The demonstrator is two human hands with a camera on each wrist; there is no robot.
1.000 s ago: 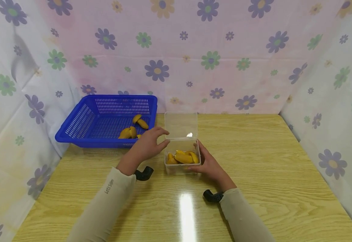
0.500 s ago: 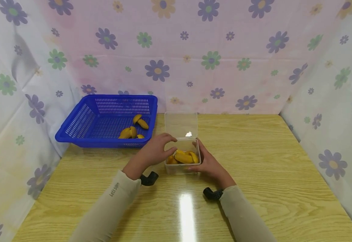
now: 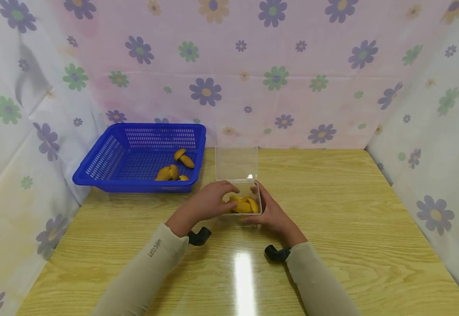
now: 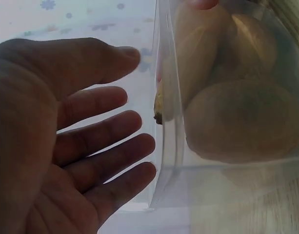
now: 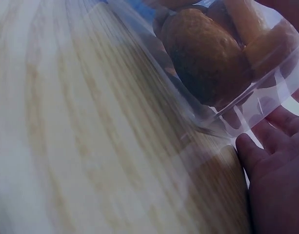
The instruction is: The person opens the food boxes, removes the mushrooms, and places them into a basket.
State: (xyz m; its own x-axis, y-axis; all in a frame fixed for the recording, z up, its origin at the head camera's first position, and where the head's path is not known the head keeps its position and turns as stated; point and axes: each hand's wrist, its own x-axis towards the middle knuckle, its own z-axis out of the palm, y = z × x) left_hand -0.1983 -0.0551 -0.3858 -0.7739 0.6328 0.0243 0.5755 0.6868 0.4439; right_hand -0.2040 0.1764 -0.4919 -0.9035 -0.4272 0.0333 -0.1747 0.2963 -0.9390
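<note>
A small clear plastic box (image 3: 238, 220) stands on the table with its hinged lid (image 3: 236, 163) tipped back. Yellow-brown mushrooms (image 3: 249, 205) lie inside it; through the wall they look darker in the right wrist view. My right hand (image 3: 274, 216) grips the box's right side, thumb at the front and fingers around the far side. Over the box's left edge reaches my left hand (image 3: 206, 202), close to the mushrooms. Its fingers are spread and slightly bent in the left wrist view, with nothing between them. Whether a fingertip touches a mushroom is unclear.
A blue slotted basket (image 3: 134, 187) stands at the back left, holding a few more mushrooms (image 3: 184, 158) near its right end. Flower-patterned cloth (image 3: 237, 87) hangs behind and at both sides of the wooden table (image 3: 332, 210).
My left hand has moved right and slightly toward me, from beside the box to over its left part. My right hand and the box have stayed in place.
</note>
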